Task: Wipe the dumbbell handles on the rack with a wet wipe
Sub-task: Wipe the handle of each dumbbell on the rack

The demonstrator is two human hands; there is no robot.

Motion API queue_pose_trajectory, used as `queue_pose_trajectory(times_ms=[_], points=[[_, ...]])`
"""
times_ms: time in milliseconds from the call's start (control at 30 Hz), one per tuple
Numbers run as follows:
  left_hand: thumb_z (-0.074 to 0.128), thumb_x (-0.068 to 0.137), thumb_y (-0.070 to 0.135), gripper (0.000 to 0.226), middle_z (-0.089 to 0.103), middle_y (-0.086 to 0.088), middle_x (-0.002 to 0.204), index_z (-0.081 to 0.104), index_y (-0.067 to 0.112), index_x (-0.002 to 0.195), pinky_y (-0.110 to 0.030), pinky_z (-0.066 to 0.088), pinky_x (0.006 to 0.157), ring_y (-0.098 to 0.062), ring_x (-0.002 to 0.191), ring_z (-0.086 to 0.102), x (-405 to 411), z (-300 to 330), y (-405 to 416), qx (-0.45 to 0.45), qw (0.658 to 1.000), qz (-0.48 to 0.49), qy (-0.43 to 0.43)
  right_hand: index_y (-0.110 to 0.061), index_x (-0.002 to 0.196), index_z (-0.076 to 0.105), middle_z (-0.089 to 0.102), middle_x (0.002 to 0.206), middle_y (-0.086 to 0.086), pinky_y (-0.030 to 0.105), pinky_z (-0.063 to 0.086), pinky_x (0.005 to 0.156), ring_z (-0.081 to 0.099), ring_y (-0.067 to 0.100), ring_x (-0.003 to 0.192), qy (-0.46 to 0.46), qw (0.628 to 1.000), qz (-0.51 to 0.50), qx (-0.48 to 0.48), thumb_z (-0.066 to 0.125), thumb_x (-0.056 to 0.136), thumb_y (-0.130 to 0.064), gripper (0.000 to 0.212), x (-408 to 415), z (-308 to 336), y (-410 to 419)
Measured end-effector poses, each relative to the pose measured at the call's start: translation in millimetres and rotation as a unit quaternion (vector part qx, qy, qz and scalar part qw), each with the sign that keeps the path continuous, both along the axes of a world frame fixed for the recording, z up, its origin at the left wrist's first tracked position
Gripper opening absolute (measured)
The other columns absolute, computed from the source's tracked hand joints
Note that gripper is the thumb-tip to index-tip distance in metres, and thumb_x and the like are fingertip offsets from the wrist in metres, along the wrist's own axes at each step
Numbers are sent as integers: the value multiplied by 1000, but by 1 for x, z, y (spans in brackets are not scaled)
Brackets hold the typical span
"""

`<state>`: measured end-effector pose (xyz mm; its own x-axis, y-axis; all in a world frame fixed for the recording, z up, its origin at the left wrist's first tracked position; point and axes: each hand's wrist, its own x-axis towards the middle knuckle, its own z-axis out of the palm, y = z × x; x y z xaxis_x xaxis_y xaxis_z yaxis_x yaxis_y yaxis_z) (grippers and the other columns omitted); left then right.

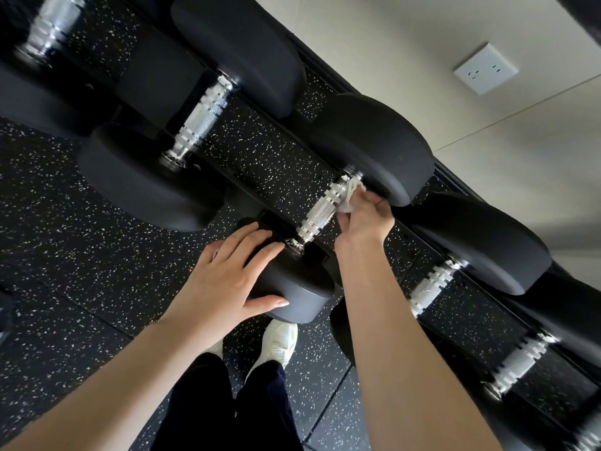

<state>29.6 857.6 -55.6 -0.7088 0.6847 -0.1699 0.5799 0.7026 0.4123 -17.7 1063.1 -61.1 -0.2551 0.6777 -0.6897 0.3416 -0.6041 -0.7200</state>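
A row of black dumbbells with knurled chrome handles lies on the rack, running from top left to bottom right. My right hand [366, 216] pinches a white wet wipe [351, 196] against the far end of the middle dumbbell's chrome handle [322, 213], next to its far weight head [374, 148]. My left hand [224, 281] rests flat with straight fingers on the near black head [302, 288] of the same dumbbell, thumb along its front face.
Neighbouring chrome handles sit to the left [203, 117] and right [432, 284]. Speckled black rubber floor [81, 239] lies below. My white shoes [279, 343] stand under the rack's front. A beige wall with a white socket [485, 68] is behind.
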Motion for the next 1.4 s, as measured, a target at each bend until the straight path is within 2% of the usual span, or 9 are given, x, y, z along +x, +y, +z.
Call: queue_pose_trajectory(times_ms=[167,367,533,700,867,967,1067,1233,1400], points=[[39,82,64,67,51,-4,135,50,19,131,-44,43,93,-22,134,39,0,1,0,4,1000,4,-5,-15,76,52,61,79,2,26,48,68,55,12,67,65,995,4,-71,58,90,-3,20,9,-4,2],[39,81,63,68,51,-3,136,49,20,132,-44,43,93,-21,134,37,1,-1,-1,5,1000,7,-8,-14,79,52,62,85,6,36,48,87,57,16,76,89,992,60,-61,61,88,-4,16,10,-8,7],[39,80,63,68,51,-3,136,48,20,132,-44,44,92,-20,134,35,2,-1,0,10,1000,11,-6,-15,82,51,60,79,2,29,47,77,55,12,68,113,989,48,-84,59,89,-3,17,11,-14,9],[40,80,63,67,51,-3,136,48,20,132,-42,43,91,-20,134,36,1,-2,0,14,1000,9,-2,-13,89,51,53,76,2,25,43,73,48,11,63,124,978,18,-166,41,93,4,21,4,-24,15],[40,80,63,68,50,-2,137,48,21,133,-41,42,91,-20,135,36,2,-3,-1,12,1000,11,0,-9,94,57,54,96,9,34,37,102,47,22,87,148,963,42,-220,37,93,1,22,9,-45,20],[40,81,63,68,50,-3,137,48,20,133,-39,40,91,-20,135,36,2,-3,-1,10,1000,10,2,0,110,53,57,94,14,31,46,89,51,24,85,149,959,78,-229,36,91,4,26,16,-48,19],[39,81,63,68,50,-3,137,48,20,133,-37,36,91,-20,135,35,2,-3,-1,7,1000,8,6,-6,104,48,69,90,17,34,57,71,68,26,80,161,951,116,-235,31,87,13,30,25,-44,14],[39,81,63,68,50,-3,137,48,19,132,-35,30,93,-21,135,36,2,-3,-1,4,1000,6,8,-9,95,46,56,113,24,43,51,88,58,33,101,162,946,174,-218,33,83,18,32,41,-44,4],[40,81,63,67,51,-4,136,46,20,133,-35,29,92,-22,134,38,2,-4,-1,8,1000,7,14,-6,95,45,60,99,17,37,57,78,64,25,87,134,953,189,-195,30,84,22,34,40,-41,6]])
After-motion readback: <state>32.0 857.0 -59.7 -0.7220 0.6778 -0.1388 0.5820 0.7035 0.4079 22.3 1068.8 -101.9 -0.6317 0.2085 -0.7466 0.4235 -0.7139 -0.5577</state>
